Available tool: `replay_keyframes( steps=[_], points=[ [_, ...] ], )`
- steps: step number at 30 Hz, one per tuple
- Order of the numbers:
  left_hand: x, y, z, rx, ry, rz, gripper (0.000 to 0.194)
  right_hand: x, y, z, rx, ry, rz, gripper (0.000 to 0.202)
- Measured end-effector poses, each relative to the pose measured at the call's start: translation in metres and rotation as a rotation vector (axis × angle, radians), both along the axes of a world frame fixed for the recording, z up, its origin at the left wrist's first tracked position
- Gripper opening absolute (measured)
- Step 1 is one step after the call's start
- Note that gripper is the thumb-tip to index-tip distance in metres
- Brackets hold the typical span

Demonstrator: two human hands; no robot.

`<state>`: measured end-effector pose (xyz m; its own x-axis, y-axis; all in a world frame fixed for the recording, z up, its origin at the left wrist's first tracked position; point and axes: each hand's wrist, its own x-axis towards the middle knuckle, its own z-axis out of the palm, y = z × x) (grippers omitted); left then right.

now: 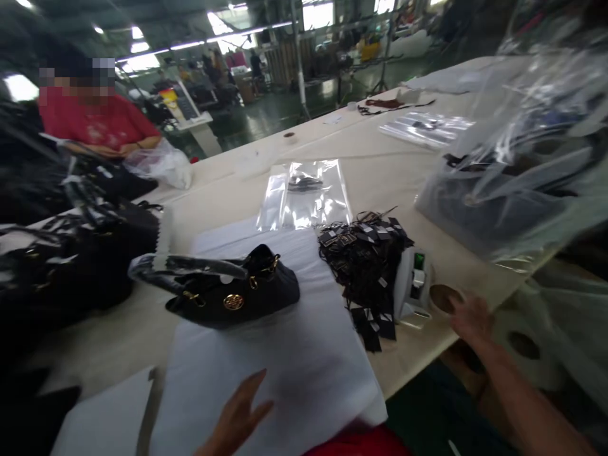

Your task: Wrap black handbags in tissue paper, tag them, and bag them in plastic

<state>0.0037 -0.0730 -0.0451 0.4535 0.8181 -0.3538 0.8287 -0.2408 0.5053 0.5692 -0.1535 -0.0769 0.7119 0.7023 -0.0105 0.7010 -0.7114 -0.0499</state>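
My left hand (pixel 240 411) is over the white paper sheets (pixel 294 373), fingers apart and holding nothing. Beyond it a black handbag (pixel 213 304) with a round gold emblem and wrapped handles lies on the sheets. At the table's right edge my right hand (pixel 472 318) grips the near side of a roll of tape (pixel 445 297); blur softens its fingers. Left of the roll sits a white tag-fastener box (pixel 413 285) with a green label. Beside that spreads a pile of black hang tags (pixel 365 266) with cords.
Clear plastic bags (pixel 308 193) lie past the paper. Several black handbags (pixel 71 259) crowd the left side. A large bagged stack (pixel 513 183) stands at the right. Across the table is a person in a red shirt (pixel 99 120). Another large roll (pixel 525 347) is below the right edge.
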Motion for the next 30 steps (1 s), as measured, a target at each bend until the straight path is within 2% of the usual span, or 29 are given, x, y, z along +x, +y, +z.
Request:
replay_keyframes(
  steps=[2,4,5,7,9,12,15,18,21,24,26,30],
  points=[
    [0.001,-0.027,-0.026,0.070,0.134,-0.144,0.058,0.008,-0.002,0.009,0.151,-0.026,0.010,0.045],
    [0.000,-0.044,-0.042,0.137,0.220,-0.203,0.065,-0.002,0.003,0.019,0.445,-0.020,0.057,0.049],
    [-0.001,-0.049,-0.046,0.161,0.243,-0.210,0.066,-0.017,0.007,0.024,0.556,0.022,0.105,0.050],
    [-0.001,-0.052,-0.050,0.175,0.258,-0.199,0.065,-0.068,0.019,0.031,0.690,0.142,0.206,0.047],
    [-0.002,-0.051,-0.051,0.165,0.252,-0.175,0.063,-0.136,0.033,0.033,0.678,0.287,0.487,0.047],
    [-0.004,-0.053,-0.054,0.158,0.224,-0.126,0.060,-0.235,0.048,0.022,0.534,0.390,0.908,0.052],
    [-0.009,-0.066,-0.058,0.190,0.210,-0.048,0.057,-0.294,0.047,0.006,0.369,0.521,1.235,0.044],
    [-0.017,-0.085,-0.062,0.236,0.220,0.016,0.059,-0.314,0.037,-0.004,0.237,0.548,1.428,0.024],
    [-0.021,-0.099,-0.062,0.298,0.207,0.047,0.059,-0.318,0.029,-0.013,0.140,0.505,1.616,0.040],
    [-0.024,-0.106,-0.058,0.400,0.121,0.109,0.049,-0.320,0.025,-0.025,0.099,0.479,1.811,0.047],
    [-0.028,-0.110,-0.054,0.462,0.070,0.185,0.040,-0.323,0.024,-0.034,0.118,0.429,1.879,0.049],
    [-0.043,-0.119,-0.048,0.473,0.096,0.334,0.032,-0.329,0.027,-0.049,0.160,0.321,1.897,0.051]
  ],
)
